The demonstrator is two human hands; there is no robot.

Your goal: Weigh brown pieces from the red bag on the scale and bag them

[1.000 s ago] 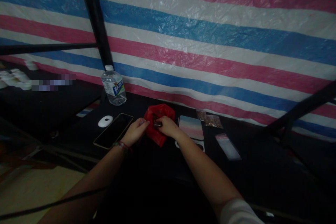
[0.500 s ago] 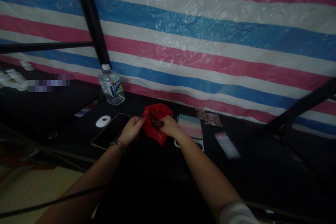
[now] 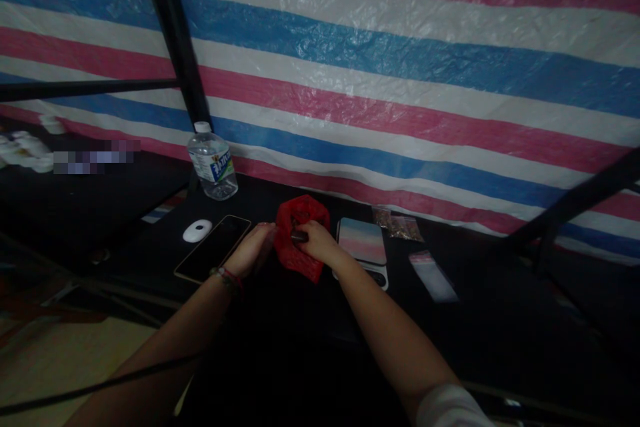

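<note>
A red plastic bag (image 3: 311, 271) stands open on the black table, with dark brown contents showing at its mouth. My right hand (image 3: 316, 240) reaches into the bag, fingers closed around a dark brown object with a smooth rounded end (image 3: 300, 236). Its kind is not clear in the dim light, and its far part is hidden in the bag. My left hand (image 3: 255, 250) is at the bag's left side, fingers stretched out and together, holding nothing visible. To the right of the bag sits a small white scale (image 3: 363, 241) with a pastel-coloured top, partly behind my right wrist.
A phone (image 3: 214, 250) and a white oval device (image 3: 197, 231) lie on the left, below a clear plastic bottle (image 3: 215, 163). Small filled zip bags (image 3: 405, 228) and a stack of clear bags (image 3: 433, 277) lie right. Black frame bars (image 3: 173, 27) stand before the striped sheet (image 3: 400, 67).
My left hand has loosened from the bag's edge and its fingers have straightened. My right hand's brown object has turned, showing its rounded end toward me. The bag's mouth has shifted slightly.
</note>
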